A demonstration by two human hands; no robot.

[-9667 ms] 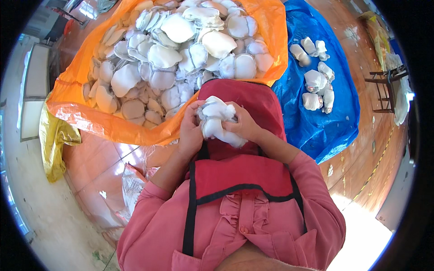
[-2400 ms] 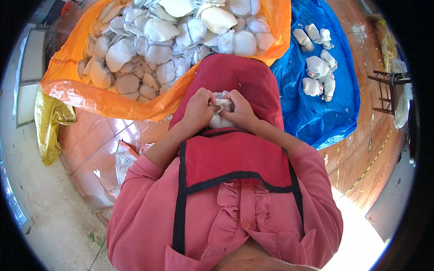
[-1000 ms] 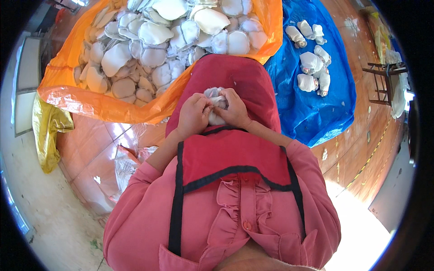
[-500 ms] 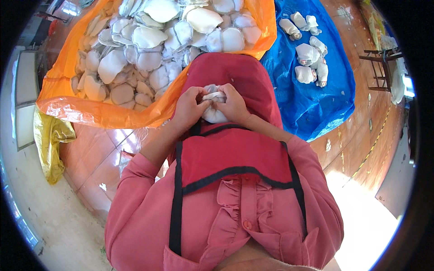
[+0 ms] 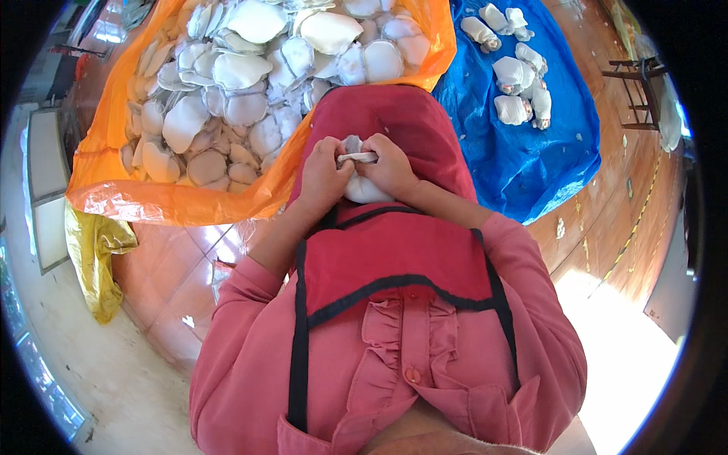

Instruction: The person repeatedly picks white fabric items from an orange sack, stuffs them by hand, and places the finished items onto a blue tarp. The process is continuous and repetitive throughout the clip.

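Over my lap, on the dark red apron (image 5: 387, 110), a white padded cloth piece (image 5: 366, 189) is held between my two hands. My left hand (image 5: 326, 173) pinches one end of the pale folded edge that runs across its top. The other end is gripped by my right hand (image 5: 391, 168), with the thumb and fingers closed. A greyish part of the piece sticks up beyond that edge. Its lower part rests near the apron's bib, and the fingers hide much of it.
An orange plastic sheet (image 5: 163, 210) ahead on the left holds a heap of white cloth pads (image 5: 246, 106). To the right, a blue plastic sheet (image 5: 546, 174) carries several white bundles (image 5: 513, 110). Yellow sacking (image 5: 95, 265) lies left, and a dark wooden stool (image 5: 641, 91) stands far right.
The pale edge is now drawn straighter between my hands, and my left hand has turned slightly. The whole view has shifted a little; the bundles lie as before.
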